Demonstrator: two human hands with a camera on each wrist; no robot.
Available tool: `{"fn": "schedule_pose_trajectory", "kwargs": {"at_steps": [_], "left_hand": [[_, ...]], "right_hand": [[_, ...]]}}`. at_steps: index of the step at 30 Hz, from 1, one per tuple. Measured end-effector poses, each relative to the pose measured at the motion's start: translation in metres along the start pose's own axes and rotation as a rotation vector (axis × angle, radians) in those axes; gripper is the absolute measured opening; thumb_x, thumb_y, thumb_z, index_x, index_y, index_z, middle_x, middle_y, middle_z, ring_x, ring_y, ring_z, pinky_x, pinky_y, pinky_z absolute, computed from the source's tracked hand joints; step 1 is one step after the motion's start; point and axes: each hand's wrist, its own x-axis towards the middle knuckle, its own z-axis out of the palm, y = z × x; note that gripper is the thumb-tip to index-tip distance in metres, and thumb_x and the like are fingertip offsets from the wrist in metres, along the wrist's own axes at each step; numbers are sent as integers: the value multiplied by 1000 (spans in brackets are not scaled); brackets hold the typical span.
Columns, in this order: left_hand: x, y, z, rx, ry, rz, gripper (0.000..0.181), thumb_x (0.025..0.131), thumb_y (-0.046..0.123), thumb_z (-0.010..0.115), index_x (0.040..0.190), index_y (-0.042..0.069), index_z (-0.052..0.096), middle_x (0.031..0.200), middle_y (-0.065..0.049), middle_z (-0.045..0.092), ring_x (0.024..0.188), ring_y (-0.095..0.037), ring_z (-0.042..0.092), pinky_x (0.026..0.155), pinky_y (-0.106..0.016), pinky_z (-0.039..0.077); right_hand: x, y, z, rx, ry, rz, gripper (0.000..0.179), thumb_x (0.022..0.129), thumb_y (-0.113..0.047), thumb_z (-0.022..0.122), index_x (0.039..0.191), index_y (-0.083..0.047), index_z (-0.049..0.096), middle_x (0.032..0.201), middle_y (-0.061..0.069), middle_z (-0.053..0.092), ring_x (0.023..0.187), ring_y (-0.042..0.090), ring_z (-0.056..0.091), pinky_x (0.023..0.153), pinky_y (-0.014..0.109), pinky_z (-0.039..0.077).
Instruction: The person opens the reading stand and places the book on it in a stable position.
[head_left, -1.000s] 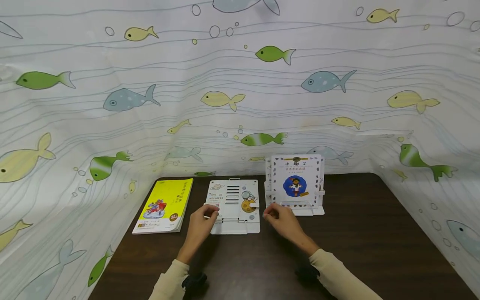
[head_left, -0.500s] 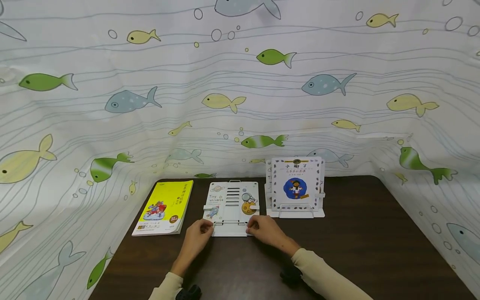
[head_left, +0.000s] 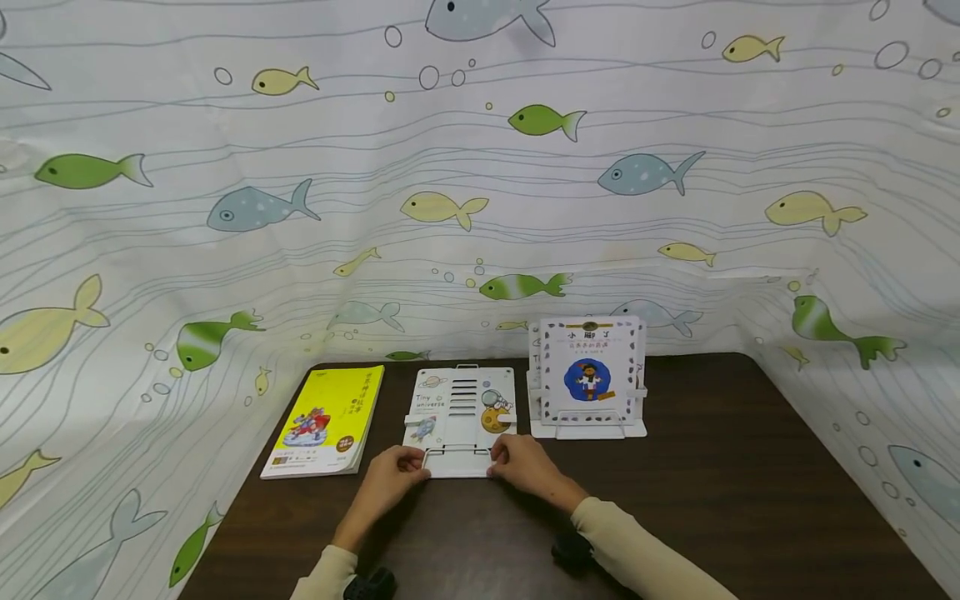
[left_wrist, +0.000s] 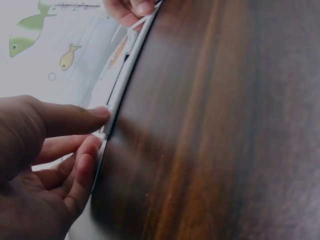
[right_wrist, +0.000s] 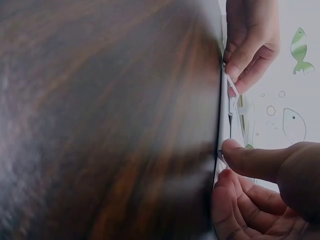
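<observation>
- Left of the left hand (head_left: 386, 479) and a little beyond its fingers: yellow book (head_left: 326, 417), lying flat, apart from the grasp, with a red-and-blue picture low on the cover.
- Left thumb and fingertips: pinched on the left end of the wire bracket (head_left: 433, 451), at the near edge of the white stand (head_left: 457, 429).
- Between both sets of fingers: probably the step of swinging the wire bracket out from the plate; next move, by judgement, calling for an even lift at both ends, no twisting, then a check for firmness before letting go.
- Straight beyond the fingers: white stand, lying low on the dark table (head_left: 712, 467), dark slots stacked down the middle, "Tiny universe" lettering and a rocket on the side of the left fingers, astronaut and orange planet on the side of the right.
- Right hand (head_left: 527, 467): thumb and fingers pinching the opposite end of the wire bracket; exact tilt of the wire hard to judge behind the fingertips.
- Well right of the right fingers and farther off: second stand (head_left: 542, 430), propped up, bearing a white-covered book (head_left: 590, 375) behind its front wire (head_left: 623, 427) (a handy pattern for the one in hand).
</observation>
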Motion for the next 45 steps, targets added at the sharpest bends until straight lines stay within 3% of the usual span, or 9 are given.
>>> {"fn": "schedule_pose_trajectory", "kwargs": {"at_steps": [8,16,23,32,45], "left_hand": [[2,2,1,2,-21,-29,25,82,6,90,101,-1,76,84,-3,72,75,-10,62,69,-21,52],[2,2,-2,37,-9,-40,20,80,8,92,89,3,75,78,-1,71,70,-11,60,65,-22,49],[4,2,-1,45,-10,-71,19,81,10,92,86,6,74,75,1,68,69,-11,57,64,-22,47],[3,1,-1,10,-7,-70,19,80,8,92,83,6,74,74,1,68,68,-12,56,62,-22,46],[3,0,-2,-3,7,-69,18,79,7,92,82,7,74,74,1,67,68,-12,56,64,-22,45]], "right_hand": [[0,0,-2,7,-2,23,19,83,-11,89,91,-6,73,78,-1,71,71,5,61,66,24,50],[1,0,2,37,28,11,19,80,-8,91,84,-8,72,73,-2,71,67,3,60,62,23,49],[1,3,3,14,90,-58,22,78,-6,91,79,-10,69,68,-7,65,62,-1,54,58,24,47],[3,3,2,-2,84,-23,23,80,-5,90,78,-14,69,70,-6,65,64,1,53,60,21,45],[2,1,4,1,98,-47,22,82,-5,89,79,-14,69,71,-5,68,65,0,56,61,21,47]]}}
